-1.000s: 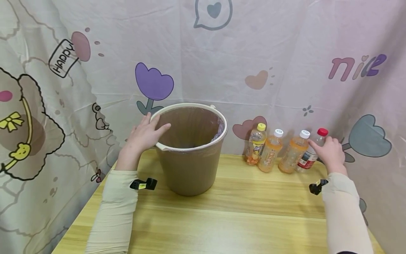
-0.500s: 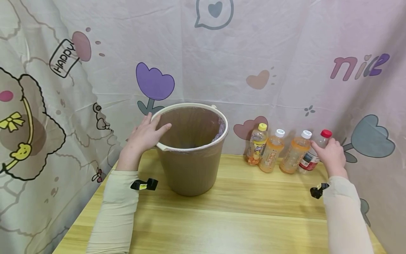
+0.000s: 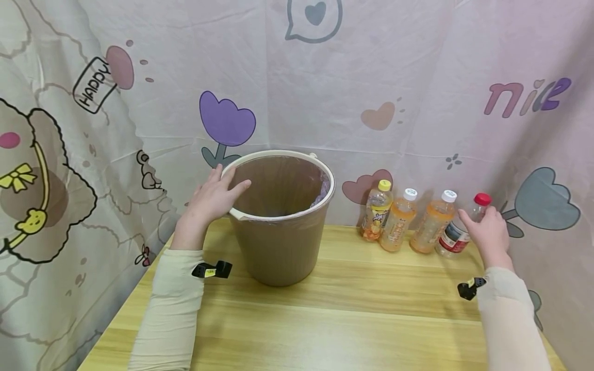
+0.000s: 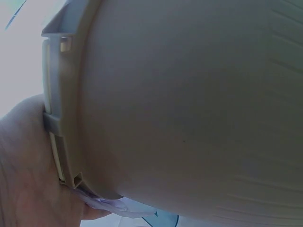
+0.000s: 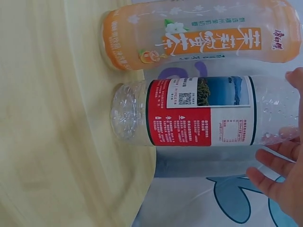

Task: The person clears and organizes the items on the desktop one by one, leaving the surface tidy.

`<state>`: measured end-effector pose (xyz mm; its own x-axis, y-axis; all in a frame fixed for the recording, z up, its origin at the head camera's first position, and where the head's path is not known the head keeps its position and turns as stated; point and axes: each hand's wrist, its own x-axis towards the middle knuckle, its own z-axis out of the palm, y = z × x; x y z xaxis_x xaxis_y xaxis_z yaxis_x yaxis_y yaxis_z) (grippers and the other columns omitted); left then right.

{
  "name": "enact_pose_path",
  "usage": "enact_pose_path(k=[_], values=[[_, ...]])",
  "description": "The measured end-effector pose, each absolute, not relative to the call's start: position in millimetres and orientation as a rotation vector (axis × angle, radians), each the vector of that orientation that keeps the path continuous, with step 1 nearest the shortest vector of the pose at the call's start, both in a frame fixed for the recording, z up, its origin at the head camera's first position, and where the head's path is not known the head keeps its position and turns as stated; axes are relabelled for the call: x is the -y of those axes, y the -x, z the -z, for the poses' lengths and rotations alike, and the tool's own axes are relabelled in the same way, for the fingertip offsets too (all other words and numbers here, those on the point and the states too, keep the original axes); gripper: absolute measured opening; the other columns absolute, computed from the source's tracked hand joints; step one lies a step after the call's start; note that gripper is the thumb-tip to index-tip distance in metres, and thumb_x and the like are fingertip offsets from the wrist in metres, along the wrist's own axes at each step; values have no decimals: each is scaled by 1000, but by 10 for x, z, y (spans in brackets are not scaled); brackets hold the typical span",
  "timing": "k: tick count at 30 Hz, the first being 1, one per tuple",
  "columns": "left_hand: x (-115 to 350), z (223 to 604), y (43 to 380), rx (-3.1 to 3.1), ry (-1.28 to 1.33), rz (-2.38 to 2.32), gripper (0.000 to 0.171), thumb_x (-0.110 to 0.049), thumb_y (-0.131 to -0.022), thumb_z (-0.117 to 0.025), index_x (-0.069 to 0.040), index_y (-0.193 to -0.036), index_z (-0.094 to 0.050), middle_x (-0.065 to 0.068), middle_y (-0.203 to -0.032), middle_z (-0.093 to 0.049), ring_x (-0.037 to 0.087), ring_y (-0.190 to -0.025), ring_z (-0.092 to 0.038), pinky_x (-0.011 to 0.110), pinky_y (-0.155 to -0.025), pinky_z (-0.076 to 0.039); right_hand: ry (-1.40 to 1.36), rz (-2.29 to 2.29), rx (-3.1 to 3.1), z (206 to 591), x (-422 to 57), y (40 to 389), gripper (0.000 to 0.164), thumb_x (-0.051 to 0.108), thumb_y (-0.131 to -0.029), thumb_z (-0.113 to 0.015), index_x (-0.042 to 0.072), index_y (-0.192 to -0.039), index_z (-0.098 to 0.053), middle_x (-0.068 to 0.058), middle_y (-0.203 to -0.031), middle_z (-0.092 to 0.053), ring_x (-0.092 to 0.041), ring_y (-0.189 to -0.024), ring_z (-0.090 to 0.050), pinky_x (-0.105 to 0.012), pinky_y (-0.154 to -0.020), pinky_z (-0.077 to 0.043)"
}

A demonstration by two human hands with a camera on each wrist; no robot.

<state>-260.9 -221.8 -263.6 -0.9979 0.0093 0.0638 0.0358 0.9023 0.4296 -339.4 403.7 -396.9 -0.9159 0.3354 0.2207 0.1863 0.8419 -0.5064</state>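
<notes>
My left hand (image 3: 212,196) rests on the cream rim of a brown bin (image 3: 280,247), its fingers straight along the edge and its thumb over the opening. In the left wrist view the palm (image 4: 33,161) lies against the rim; most of the fingers are hidden. My right hand (image 3: 489,232) grips the upper part of a clear plastic bottle (image 3: 455,238) with a red cap. That bottle leans right, its base on or close to the table. The right wrist view shows the red-and-white label (image 5: 201,111), the thumb on one side and fingers curling behind the bottle.
Left of the held bottle stand two orange-tinted bottles with white caps, a nearer one (image 3: 433,226) and another (image 3: 397,224), then a yellow-capped bottle (image 3: 375,214). A wooden table (image 3: 343,304) bears everything. A printed curtain (image 3: 301,77) hangs behind.
The red-capped bottle has tilted farther right, its cap moving right and slightly down with my right hand. The left hand and the bin have stayed put.
</notes>
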Motion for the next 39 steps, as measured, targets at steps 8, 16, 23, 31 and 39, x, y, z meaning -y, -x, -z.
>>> enact_pose_path(k=[8,16,23,31,39], values=[[2222,2655,2613,2995,35,700,87,-73,-94,-23,-16,-158,-10,17,-164,8,42,-151,3,68,-117,0,373,-750,2680,4008,-4013,3271,89,60,-94,-45,-18,-136,-30,-38,-120,-42,-49,-100,-45,-56,-72,-46],[2233,2666,2608,2987,40,720,89,-75,-93,-22,-16,-158,-10,17,-164,9,42,-151,3,67,-118,1,304,-755,2637,4009,-3958,3115,78,53,-94,-50,-17,-127,-38,-37,-116,-45,-50,-99,-46,-59,-73,-44],[2227,2662,2606,2991,48,724,87,-73,-94,-23,-15,-158,-9,16,-164,10,43,-151,3,67,-118,1,254,-753,2601,4059,-3918,2975,70,49,-95,-53,-16,-119,-41,-35,-110,-48,-49,-98,-47,-60,-76,-42],[2233,2664,2614,2986,54,734,87,-73,-94,-23,-16,-158,-9,17,-164,9,43,-151,3,67,-118,1,212,-758,2516,4124,-3822,2813,65,42,-93,-59,-15,-119,-45,-36,-108,-50,-52,-101,-48,-64,-82,-40],[2226,2654,2604,2993,52,728,84,-71,-95,-22,-17,-158,-7,17,-164,11,46,-150,1,67,-118,0,140,-702,2477,4182,-3710,2721,66,35,-92,-63,-14,-132,-42,-39,-125,-48,-55,-117,-43,-67,-99,-35]])
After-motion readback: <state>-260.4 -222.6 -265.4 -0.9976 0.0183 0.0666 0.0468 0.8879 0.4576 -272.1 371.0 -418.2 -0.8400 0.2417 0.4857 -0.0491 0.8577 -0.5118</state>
